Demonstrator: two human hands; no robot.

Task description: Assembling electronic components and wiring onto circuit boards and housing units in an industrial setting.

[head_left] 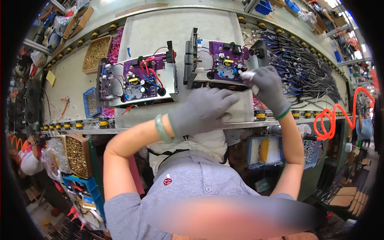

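1. The surface (160, 28) holds two metal boxes with purple boards.
2. The right box (218, 64) sits under both hands; its board looks partly fastened, I think.
3. The left hand (202, 110) lies flat, grasping nothing.
4. The right hand (270, 86) is clenched around a silver tool (249, 75).

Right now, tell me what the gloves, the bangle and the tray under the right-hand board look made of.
Gloves, left hand and right hand: grey knit fabric, matte, with green cuff edging. Bangle: pale green, glossy, translucent; probably jade or glass. Tray: pale grey, flat and smooth, likely sheet metal, though painted plastic is possible. Circuit board: purple laminate.
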